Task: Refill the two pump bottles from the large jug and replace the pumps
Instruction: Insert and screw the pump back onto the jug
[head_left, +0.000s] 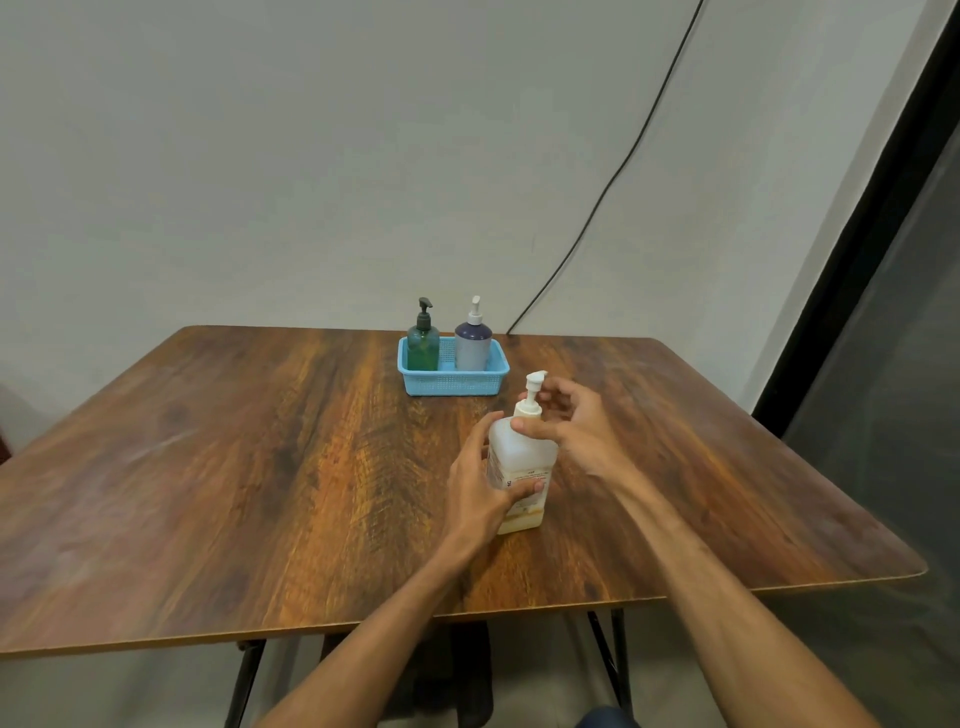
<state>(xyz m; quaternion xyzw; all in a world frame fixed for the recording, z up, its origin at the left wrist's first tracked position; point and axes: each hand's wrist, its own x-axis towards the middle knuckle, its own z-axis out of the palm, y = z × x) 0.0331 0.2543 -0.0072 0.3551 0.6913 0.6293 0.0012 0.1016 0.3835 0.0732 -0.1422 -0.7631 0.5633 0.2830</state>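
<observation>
— While the large jug (522, 457) stands upright on the bench (260, 467), how is it held?
— Its body is gripped by the left hand (475, 488), with the thumb laid across the label and the fingers wrapped round the side.
— And the right hand (569, 421)?
— It is curled about the jug pump (532, 395), the thumb set at the collar and the fingers bent beside the stem.
— Where are the two pump bottles found?
— In the blue basket (452, 382) near the bench's far edge. The green bottle (422, 348) is on the left and the grey bottle (472, 348) on the right, both upright with pumps fitted. A little yellowish liquid is seen at the jug's bottom.
</observation>
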